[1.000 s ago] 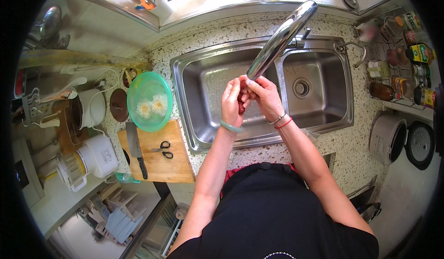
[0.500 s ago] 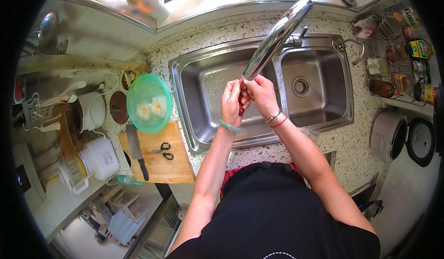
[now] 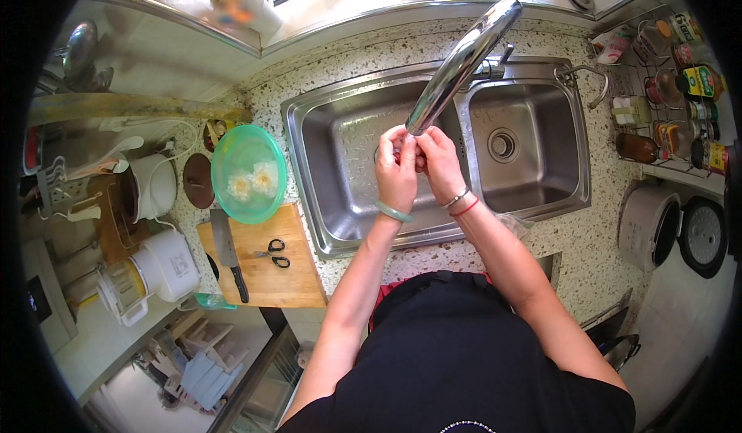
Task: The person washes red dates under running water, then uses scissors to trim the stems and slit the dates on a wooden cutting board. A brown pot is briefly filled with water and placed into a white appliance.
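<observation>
Both hands meet under the spout of the chrome faucet (image 3: 465,66), over the left sink basin (image 3: 332,170). My left hand (image 3: 396,172), with a pale green bangle at its wrist, is closed around small dark red pieces (image 3: 396,155). Only a sliver of them shows between the fingers, so their kind cannot be made out. Close against it, my right hand (image 3: 443,164) has its fingers pinched together at the left fingertips. Whatever lies in that pinch is hidden.
A green bowl (image 3: 224,158) with two whitish frilly pieces stands left of the sink. Nearer me, a wooden cutting board (image 3: 297,286) bears a knife (image 3: 226,249) and black-handled scissors (image 3: 275,253). The smaller basin (image 3: 533,131) adjoins on the right, beyond it a rice cooker (image 3: 645,228).
My left hand has turned and shifted slightly right, its fingers now covering most of the dark red pieces that showed before. My right hand stays close to it under the spout.
</observation>
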A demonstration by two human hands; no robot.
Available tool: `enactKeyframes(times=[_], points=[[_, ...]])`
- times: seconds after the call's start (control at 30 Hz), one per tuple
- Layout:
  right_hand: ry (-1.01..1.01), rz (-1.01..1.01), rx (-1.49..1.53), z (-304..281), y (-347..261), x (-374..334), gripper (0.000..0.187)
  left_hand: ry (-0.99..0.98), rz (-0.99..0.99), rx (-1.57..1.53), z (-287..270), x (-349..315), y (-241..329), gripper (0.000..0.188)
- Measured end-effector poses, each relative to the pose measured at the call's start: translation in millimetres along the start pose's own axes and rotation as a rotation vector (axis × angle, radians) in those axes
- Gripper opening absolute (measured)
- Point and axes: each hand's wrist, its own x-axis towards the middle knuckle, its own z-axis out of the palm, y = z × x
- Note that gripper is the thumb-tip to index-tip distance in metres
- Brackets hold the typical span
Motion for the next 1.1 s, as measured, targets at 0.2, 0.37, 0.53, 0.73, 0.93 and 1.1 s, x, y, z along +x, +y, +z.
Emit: enactKeyframes(times=[0.2,0.37,0.53,0.73,0.93,1.1], points=[[-0.222,0.263,0.280,-5,-9,-7,0.021,-0.103,-0.196,-0.176,-12,1,4,0.009],[-0.227,0.256,0.320,-6,-8,-6,0.017,-0.154,-0.395,-0.398,-16,13,8,0.014],[-0.244,0.276,0.327,-6,-11,-7,0.018,-0.237,-0.601,-0.416,-28,27,12,0.018],[-0.312,0.445,0.559,-21,-6,-1,0.019,-0.260,-0.547,-0.389,-26,15,7,0.018],[-0.227,0.433,0.510,-15,1,-6,0.018,-0.223,-0.432,-0.235,-23,9,7,0.023],[-0.111,0.275,0.285,-1,-4,-9,0.018,-0.143,-0.426,-0.225,-18,15,3,0.026]])
